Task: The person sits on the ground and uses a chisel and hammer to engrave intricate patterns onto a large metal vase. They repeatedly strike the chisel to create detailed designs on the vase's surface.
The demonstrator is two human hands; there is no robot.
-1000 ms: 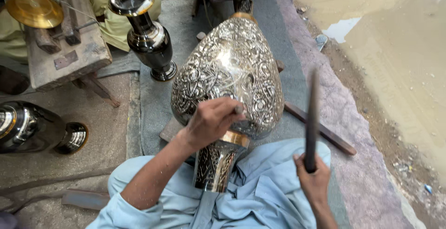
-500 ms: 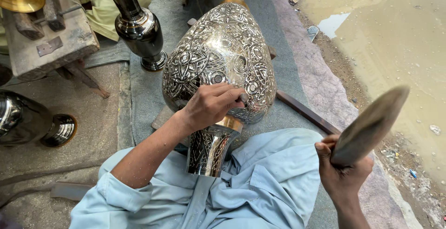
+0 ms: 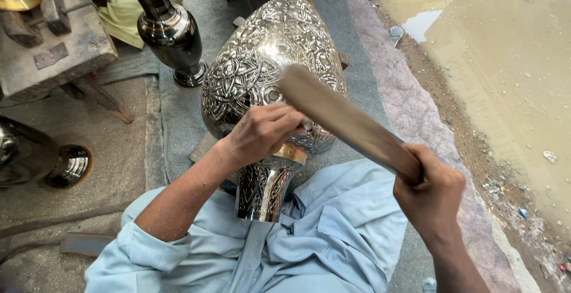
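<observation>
Vase (image 3: 267, 61) engraved nearly all over; left hand (image 3: 262, 133) pinching small tool against it, right hand (image 3: 429, 189) gripping wooden mallet (image 3: 348, 120), raised.

— Where does the camera sit?
— On the person's head, facing steeply down over the lap.
— How near?
— Close: the vase (image 3: 273, 73) fills the middle, both hands low in the picture, floor and muddy ground at the edges.
— Any second view?
— No, only this one.
</observation>
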